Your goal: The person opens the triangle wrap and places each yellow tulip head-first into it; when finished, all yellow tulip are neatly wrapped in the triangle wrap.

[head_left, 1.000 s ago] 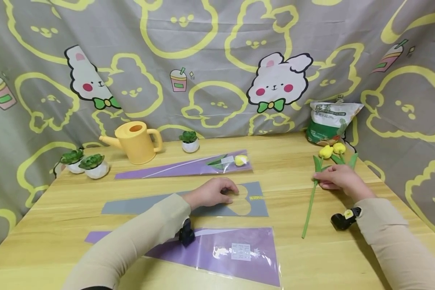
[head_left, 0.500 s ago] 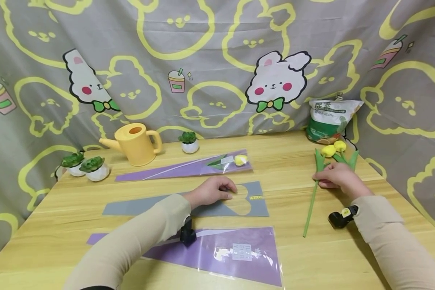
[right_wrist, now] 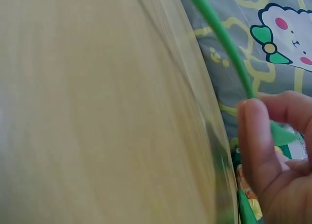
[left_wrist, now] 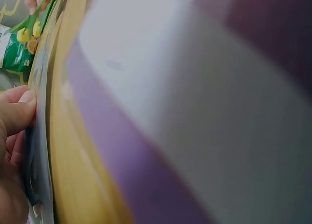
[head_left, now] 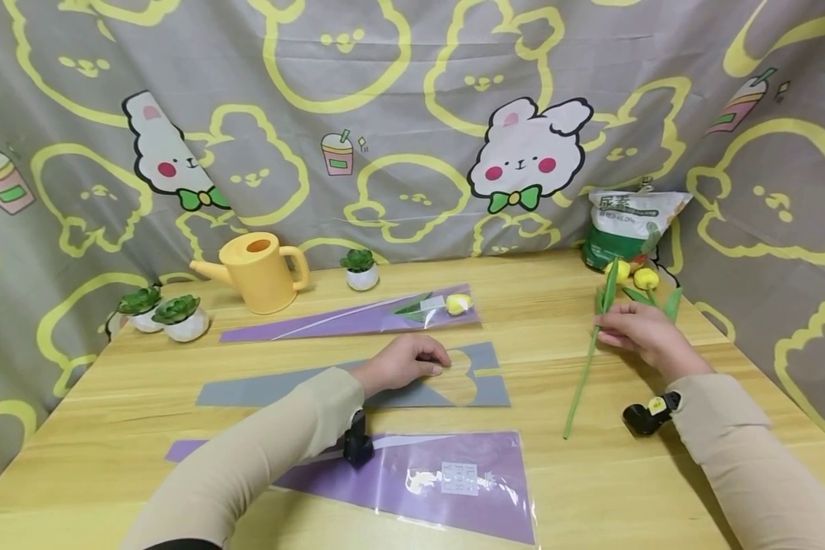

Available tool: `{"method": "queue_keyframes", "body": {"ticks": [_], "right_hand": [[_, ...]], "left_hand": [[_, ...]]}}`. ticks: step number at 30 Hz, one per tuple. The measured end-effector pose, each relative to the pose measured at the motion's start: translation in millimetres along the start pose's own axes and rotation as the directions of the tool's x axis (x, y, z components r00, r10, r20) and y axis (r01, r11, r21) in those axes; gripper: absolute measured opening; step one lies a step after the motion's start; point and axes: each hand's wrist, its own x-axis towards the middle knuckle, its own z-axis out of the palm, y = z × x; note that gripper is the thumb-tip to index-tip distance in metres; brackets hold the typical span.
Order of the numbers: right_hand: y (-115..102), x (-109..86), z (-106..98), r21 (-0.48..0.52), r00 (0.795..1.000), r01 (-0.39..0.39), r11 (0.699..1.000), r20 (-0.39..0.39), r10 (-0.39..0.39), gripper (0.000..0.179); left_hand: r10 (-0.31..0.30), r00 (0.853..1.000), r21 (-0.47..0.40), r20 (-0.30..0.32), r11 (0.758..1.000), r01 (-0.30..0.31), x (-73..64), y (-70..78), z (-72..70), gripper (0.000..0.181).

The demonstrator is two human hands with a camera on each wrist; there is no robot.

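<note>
My right hand (head_left: 635,334) pinches a yellow artificial tulip (head_left: 580,386) by its green stem, just below the leaves. The lower stem slants toward me; in the right wrist view, thumb and fingers close round the stem (right_wrist: 222,36). Behind the hand lies a second yellow tulip (head_left: 646,279), partly hidden. Near the middle of the table, my left hand (head_left: 402,363) pinches at a flat grey flower sleeve (head_left: 491,382) beside its clear heart-shaped window. The left wrist view has thumb (left_wrist: 22,107) and index finger together at the sleeve's surface.
A purple sleeve (head_left: 495,489) lies in front, partly under the left forearm. Farther back rests a purple sleeve (head_left: 330,317) holding a tulip. A yellow watering can (head_left: 257,275), potted succulents (head_left: 184,325) and a green-white bag (head_left: 622,237) stand along the back.
The held tulip has risen off the table; its stem end has shifted left and away from me, and its leaves now stand up over its bloom. The left hand has barely moved.
</note>
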Motion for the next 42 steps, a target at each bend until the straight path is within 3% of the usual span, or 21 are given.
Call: {"method": "queue_keyframes", "body": {"ticks": [5, 11, 17, 23, 30, 36, 42], "right_hand": [[-6, 0.0, 7, 0.15, 0.997, 0.078, 0.986, -0.038, -0.073, 0.026], [-10, 0.6, 14, 0.313, 0.985, 0.169, 0.935, -0.092, -0.147, 0.023], [-10, 0.5, 20, 0.367, 0.974, 0.208, 0.907, -0.158, -0.159, 0.026], [-9, -0.6, 23, 0.419, 0.967, 0.227, 0.879, -0.206, -0.151, 0.021], [-9, -1.5, 24, 0.493, 0.96, 0.25, 0.833, -0.242, -0.145, 0.022], [-8, -2.6, 24, 0.516, 0.958, 0.249, 0.82, -0.253, -0.132, 0.021], [-8, -2.2, 25, 0.526, 0.957, 0.25, 0.812, -0.264, -0.124, 0.019]], "left_hand": [[0.093, 0.995, 0.097, 0.024, 0.991, -0.095, 0.2, -0.9, -3.6, 0.011], [0.221, 0.974, 0.247, 0.053, 0.942, -0.227, 2.9, -0.8, -8.2, 0.012], [0.247, 0.966, 0.316, 0.076, 0.913, -0.258, 5.3, 0.8, -9.0, 0.012], [0.226, 0.972, 0.275, 0.068, 0.932, -0.236, 5.1, -3.1, -9.0, 0.014], [0.186, 0.982, 0.164, 0.046, 0.968, -0.191, 5.3, -11.0, -7.5, 0.014], [0.209, 0.978, 0.143, 0.01, 0.968, -0.208, 5.4, -10.7, -4.4, 0.012], [0.119, 0.991, 0.007, -0.061, 0.993, -0.119, 2.3, -13.1, 1.0, 0.007]]}}
